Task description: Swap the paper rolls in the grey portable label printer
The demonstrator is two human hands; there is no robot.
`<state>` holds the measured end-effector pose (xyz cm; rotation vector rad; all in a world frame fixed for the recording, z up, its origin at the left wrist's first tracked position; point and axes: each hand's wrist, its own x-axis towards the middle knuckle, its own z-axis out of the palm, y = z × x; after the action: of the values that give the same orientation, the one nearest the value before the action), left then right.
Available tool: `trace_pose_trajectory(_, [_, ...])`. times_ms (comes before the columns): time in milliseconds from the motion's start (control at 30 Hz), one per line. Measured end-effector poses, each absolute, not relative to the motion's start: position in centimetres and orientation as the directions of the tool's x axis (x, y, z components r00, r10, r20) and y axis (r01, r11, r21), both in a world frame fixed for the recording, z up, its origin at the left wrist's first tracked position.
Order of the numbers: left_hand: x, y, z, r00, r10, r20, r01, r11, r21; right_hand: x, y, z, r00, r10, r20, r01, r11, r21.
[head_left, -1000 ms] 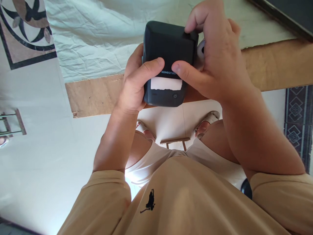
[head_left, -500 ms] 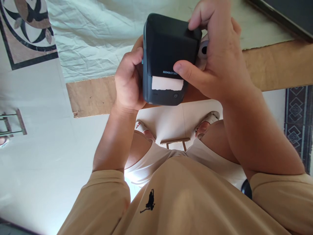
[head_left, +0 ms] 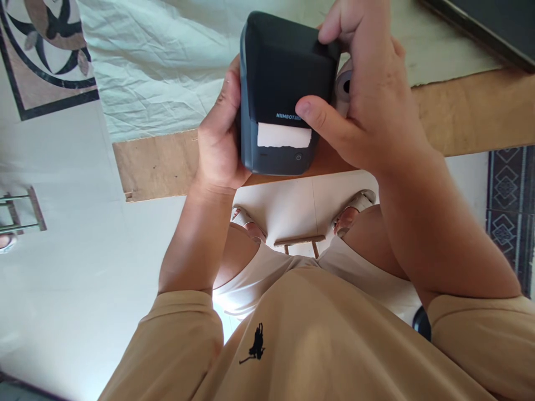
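Left hand [head_left: 219,133] clasped black printer [head_left: 288,72] by its left side, thumb along the edge; right hand [head_left: 371,100] gripped the right side, fingertip on upper corner, thumb by the lettering. White roll [head_left: 343,86] sat between printer and right palm, partly hidden. Paper strip [head_left: 284,135] stuck out of printer's front. Printer was up over wooden surface [head_left: 167,161] edge, pale green cloth [head_left: 159,67] beyond

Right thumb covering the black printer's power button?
No: the thumb of the right hand lies at the lettering, leaving the power button exposed.
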<state>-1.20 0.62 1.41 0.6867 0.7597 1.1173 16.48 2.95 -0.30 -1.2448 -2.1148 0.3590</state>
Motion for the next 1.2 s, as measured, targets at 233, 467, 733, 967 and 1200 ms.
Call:
trace_pose_trajectory(233, [-1.71,0.84,0.91,0.232,0.952,-0.198,-0.392,0.278,0.877,16.45,2.63,-0.59,-0.365,0.831,0.419,0.663,0.549,-0.510])
trace_pose_trajectory(467, [-1.59,0.69,1.06,0.234,0.954,-0.187,-0.507,0.284,0.814,16.48,2.67,-0.80,-0.374,0.825,0.424,0.664,0.557,-0.499])
trace_pose_trajectory(733, [-1.23,0.60,1.59,0.249,0.945,-0.213,-0.516,0.316,0.796,16.51,2.74,-0.66,-0.384,0.843,0.377,0.681,0.534,-0.500])
trace_pose_trajectory(967, [-1.41,0.73,1.41,0.256,0.938,-0.235,-0.507,0.338,0.793,16.91,3.17,-0.23,-0.448,0.838,0.313,0.684,0.546,-0.483])
trace_pose_trajectory(1200, [-1.51,0.81,0.96,0.217,0.943,-0.253,-0.435,0.325,0.840,16.60,2.99,-0.85,-0.396,0.826,0.402,0.687,0.557,-0.467])
